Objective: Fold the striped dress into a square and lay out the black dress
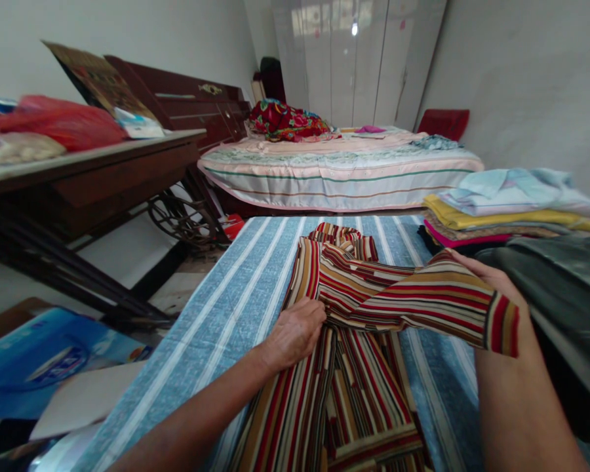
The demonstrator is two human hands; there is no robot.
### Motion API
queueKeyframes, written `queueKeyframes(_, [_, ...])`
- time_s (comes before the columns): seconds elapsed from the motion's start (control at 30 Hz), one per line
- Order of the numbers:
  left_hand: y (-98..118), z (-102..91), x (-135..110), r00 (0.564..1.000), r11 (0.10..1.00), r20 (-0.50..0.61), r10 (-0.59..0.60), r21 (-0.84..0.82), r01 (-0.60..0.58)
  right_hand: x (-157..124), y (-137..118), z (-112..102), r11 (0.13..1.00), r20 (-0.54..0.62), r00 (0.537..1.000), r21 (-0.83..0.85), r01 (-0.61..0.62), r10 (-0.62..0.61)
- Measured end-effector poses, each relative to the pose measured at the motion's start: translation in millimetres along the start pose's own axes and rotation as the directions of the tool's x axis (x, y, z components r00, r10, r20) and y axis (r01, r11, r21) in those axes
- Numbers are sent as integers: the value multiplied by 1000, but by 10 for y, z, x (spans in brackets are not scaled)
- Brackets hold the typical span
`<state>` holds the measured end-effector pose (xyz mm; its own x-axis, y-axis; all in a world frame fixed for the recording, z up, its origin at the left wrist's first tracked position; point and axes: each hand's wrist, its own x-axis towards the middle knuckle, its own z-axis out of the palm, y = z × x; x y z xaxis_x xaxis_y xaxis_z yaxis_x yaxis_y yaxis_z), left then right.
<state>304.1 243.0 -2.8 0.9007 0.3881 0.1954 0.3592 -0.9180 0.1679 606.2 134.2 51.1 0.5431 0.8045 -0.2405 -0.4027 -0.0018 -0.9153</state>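
A long-sleeved striped shirt [295, 406] in red, tan, cream and black lies lengthwise on a blue-and-white striped cloth [216, 295], its collar [337, 233] at the far end. My left hand [297, 331] is closed with its fingertips pinching the shirt near the shoulder seam. One sleeve [423, 298] stretches out to the right and is lifted off the cloth. My right hand [491, 274] holds this sleeve from behind, near the cuff [504, 324]; most of its fingers are hidden by the fabric.
Folded clothes [511, 213] are piled on the right, beside a dark leather-like bag [555, 275]. A bed [344, 180] stands beyond. To the left are an old treadle sewing table [128, 164] carrying a red plastic bag [69, 121], and a blue bag [44, 357] lower down.
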Motion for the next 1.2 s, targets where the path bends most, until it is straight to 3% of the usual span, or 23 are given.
queueKeyframes(0.07, [11, -14, 18, 1000, 1000, 14, -12, 2, 12, -38, -14, 26, 974, -12, 979, 105, -200, 202])
queueKeyframes(0.1, [19, -19, 31, 999, 1000, 21, -25, 1, 25, -50, -15, 21, 962, -32, 970, 134, -236, 243])
queueKeyframes(0.27, [78, -22, 145, 982, 981, 17, -189, 42, 188, -59, 19, -147, 982, -85, 981, 87, -168, 175])
queueKeyframes(0.37, [108, -18, 228, 965, 963, 22, -260, 74, 258, -47, 104, -289, 991, -245, 960, 33, -128, 132])
queueKeyframes(0.43, [120, -18, 269, 958, 957, 43, -282, 86, 278, -30, 204, -384, 996, -316, 947, -56, -74, 53])
queueKeyframes(0.53, [128, -13, 291, 951, 949, 37, -308, 83, 304, 17, 377, -530, 952, -328, 939, -305, 2, -107])
queueKeyframes(0.6, [122, 0, 281, 957, 953, -7, -291, 79, 291, 53, 472, -620, 808, -317, 916, -589, 11, -244])
queueKeyframes(0.67, [102, 14, 265, 968, 966, -51, -245, 72, 248, 65, 539, -684, 543, -258, 897, -840, -25, -359])
queueKeyframes(0.73, [66, 19, 260, 979, 979, -39, -200, 44, 201, 36, 581, -711, 304, -188, 903, -950, -68, -387])
queueKeyframes(0.77, [43, 13, 268, 982, 982, -5, -187, 24, 187, 6, 595, -712, 230, -168, 911, -970, -83, -377])
queueKeyframes(0.83, [-8, -18, 308, 979, 983, 95, -182, -17, 184, -69, 618, -702, 173, -150, 924, -981, -93, -353])
queueKeyframes(0.9, [-53, -68, 388, 967, 979, 173, -189, -48, 200, -144, 640, -697, 201, -148, 925, -976, -80, -351])
queueKeyframes(0.97, [-82, -116, 504, 962, 974, 191, -195, -77, 212, -203, 664, -712, 287, -159, 917, -957, -52, -366])
queueKeyframes(1.07, [-82, -120, 728, 959, 958, 147, -241, -122, 259, -267, 704, -770, 414, -196, 908, -910, -27, -371])
queueKeyframes(1.2, [-23, 23, 1047, 910, 903, 35, -414, -112, 415, -347, 755, -860, 455, -265, 896, -887, -82, -356])
